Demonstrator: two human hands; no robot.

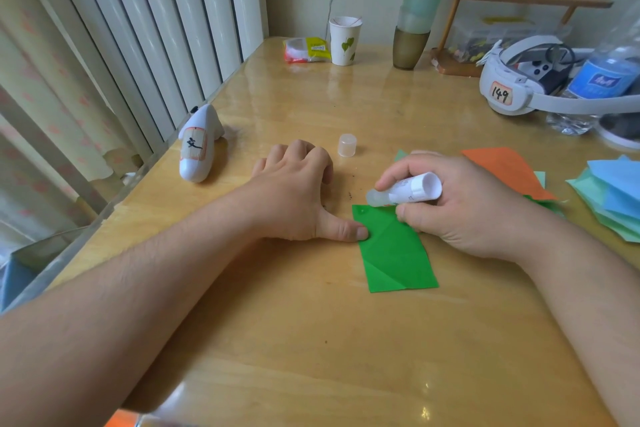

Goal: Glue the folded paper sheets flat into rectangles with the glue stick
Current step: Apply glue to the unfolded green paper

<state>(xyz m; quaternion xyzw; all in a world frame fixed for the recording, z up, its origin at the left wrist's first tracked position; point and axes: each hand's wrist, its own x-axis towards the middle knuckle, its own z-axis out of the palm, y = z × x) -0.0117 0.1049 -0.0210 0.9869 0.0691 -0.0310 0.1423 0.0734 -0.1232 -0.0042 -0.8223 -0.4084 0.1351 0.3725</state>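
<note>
Right hand (460,204) grips the uncapped glue stick (405,192), tip on the green folded sheet (394,250); left hand (298,194) lies loose, thumb pinning its edge

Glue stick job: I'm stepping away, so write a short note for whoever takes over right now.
Left hand: flat on the table, thumb pinning the green folded sheet at its left edge.
Right hand: holds the uncapped glue stick, tip at the sheet's top left corner.
Cap stands on the table behind the hands.
Done: green sheet folded.
Left: finish gluing it, press flat, then the orange sheet and the blue-green pile at right.
</note>
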